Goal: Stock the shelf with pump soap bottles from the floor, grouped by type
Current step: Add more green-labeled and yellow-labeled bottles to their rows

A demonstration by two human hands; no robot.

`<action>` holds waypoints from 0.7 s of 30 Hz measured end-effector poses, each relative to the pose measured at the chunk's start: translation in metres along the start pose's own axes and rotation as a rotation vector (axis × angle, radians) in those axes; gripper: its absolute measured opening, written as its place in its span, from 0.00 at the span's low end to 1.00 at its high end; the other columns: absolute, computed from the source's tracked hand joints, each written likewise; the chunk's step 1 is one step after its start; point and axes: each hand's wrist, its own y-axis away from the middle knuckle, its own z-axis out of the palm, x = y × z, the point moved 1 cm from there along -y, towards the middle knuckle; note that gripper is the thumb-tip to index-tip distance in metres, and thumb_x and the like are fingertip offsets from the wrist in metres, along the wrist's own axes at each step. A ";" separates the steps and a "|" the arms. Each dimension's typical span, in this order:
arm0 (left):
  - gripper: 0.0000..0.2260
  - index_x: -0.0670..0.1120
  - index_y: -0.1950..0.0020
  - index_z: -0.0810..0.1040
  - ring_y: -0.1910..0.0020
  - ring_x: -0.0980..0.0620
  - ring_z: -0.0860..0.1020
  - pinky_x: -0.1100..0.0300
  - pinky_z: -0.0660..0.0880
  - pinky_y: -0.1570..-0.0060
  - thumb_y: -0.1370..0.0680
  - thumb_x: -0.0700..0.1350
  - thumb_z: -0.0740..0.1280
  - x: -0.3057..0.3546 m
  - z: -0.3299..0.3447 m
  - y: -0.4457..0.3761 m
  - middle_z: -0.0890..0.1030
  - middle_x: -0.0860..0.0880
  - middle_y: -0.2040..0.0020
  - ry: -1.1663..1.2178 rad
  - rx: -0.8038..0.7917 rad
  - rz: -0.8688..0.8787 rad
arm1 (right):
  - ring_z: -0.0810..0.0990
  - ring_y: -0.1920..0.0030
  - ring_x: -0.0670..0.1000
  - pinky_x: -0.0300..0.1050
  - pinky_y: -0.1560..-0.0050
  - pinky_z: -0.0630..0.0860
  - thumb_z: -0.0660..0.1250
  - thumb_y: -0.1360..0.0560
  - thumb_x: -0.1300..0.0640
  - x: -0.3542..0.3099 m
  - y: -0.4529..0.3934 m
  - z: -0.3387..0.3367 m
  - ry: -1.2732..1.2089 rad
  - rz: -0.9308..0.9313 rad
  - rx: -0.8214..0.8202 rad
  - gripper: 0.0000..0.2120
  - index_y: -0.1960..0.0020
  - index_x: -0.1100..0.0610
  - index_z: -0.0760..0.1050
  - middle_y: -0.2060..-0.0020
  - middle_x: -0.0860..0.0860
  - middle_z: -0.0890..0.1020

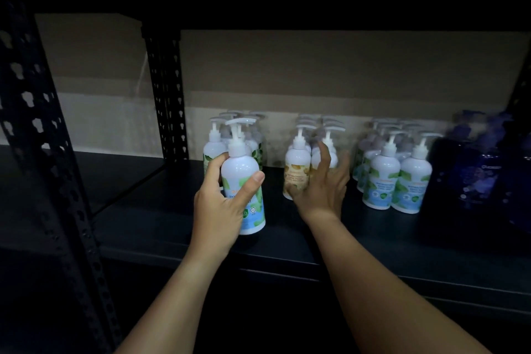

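Four groups: four clusters of pump bottles are seen on the black metal shelf [172, 227], set left to right along the far part of the board.
Left group: white plastic pump bottles with green-leaf labels [214, 149] are stood at the far left, close to the perforated black upright [168, 95].
Held bottle: a white pump bottle with a green-leaf and blue label [244, 181] is held upright just in front of the left group; whether its base is touching the board cannot be told.
Left hand: the left hand [221, 204] is wrapped round the held bottle, thumb across the label, fingers behind.
Right hand: the right hand [324, 184] is laid with fingers straight and spread against the white pump bottles with yellow labels [296, 169], gripping nothing.
Right groups: white pump bottles with green and blue labels [385, 178] are stood further right, and dark blue bottles [474, 169] at the far right, blurred.
Backdrop: a brown cardboard sheet [344, 72] is stood behind the rows.
Step in hand: placement of the held bottle with its matching group is judged to be under way, while the yellow group is being steadied or squared.
Next move: the bottle should be set down upright at the near end of the left group, clear of neighbouring pumps, and then released.
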 end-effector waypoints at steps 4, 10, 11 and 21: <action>0.23 0.56 0.37 0.78 0.50 0.52 0.86 0.49 0.83 0.46 0.29 0.59 0.77 0.004 0.013 0.010 0.86 0.54 0.50 0.004 -0.066 0.005 | 0.57 0.26 0.63 0.63 0.34 0.73 0.78 0.30 0.52 0.010 0.022 -0.027 0.022 -0.081 -0.057 0.45 0.22 0.46 0.55 0.26 0.56 0.50; 0.20 0.54 0.35 0.76 0.44 0.51 0.84 0.45 0.80 0.38 0.25 0.55 0.73 0.014 0.053 0.030 0.86 0.54 0.46 0.021 -0.283 -0.016 | 0.59 0.24 0.62 0.60 0.33 0.73 0.71 0.24 0.43 0.047 0.046 -0.094 0.314 -0.050 -0.323 0.33 0.24 0.49 0.62 0.24 0.57 0.54; 0.21 0.53 0.33 0.75 0.42 0.51 0.84 0.44 0.79 0.36 0.24 0.55 0.74 0.016 0.061 0.034 0.85 0.53 0.44 0.019 -0.323 -0.014 | 0.59 0.24 0.62 0.60 0.31 0.71 0.69 0.23 0.41 0.054 0.047 -0.106 0.335 -0.005 -0.351 0.32 0.24 0.49 0.63 0.24 0.57 0.55; 0.22 0.58 0.31 0.74 0.35 0.56 0.79 0.44 0.76 0.32 0.23 0.59 0.73 0.010 0.144 0.063 0.81 0.58 0.37 -0.018 -0.508 -0.038 | 0.62 0.22 0.58 0.56 0.21 0.56 0.51 0.17 0.36 0.132 0.037 -0.181 0.563 0.149 -0.573 0.29 0.20 0.47 0.61 0.20 0.56 0.61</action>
